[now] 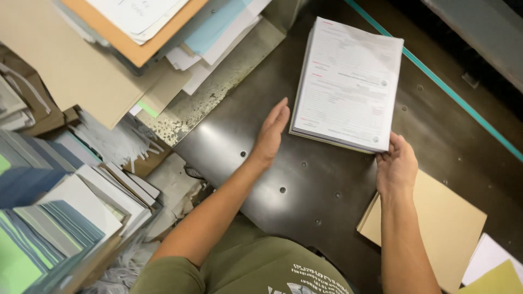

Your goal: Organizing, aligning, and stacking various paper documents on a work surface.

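- A dark metal table (305, 190) with small holes lay under the hands.
- Left of them rose cluttered paper piles (65, 207).
- A teal stripe (436, 81) ran beyond.

Left hand (271, 133) flat, fingers straight, right hand (396, 163) curled, both forearms extended forward

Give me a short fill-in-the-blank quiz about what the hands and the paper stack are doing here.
1. The left hand lies flat against the ____ edge of the stack of printed sheets.
2. The right hand grips the stack at its near ____ corner.
3. The stack rests on a dark ____ table dotted with small holes.
4. Under the right forearm lies a ____ coloured board.

Missing words: left; right; metal; tan
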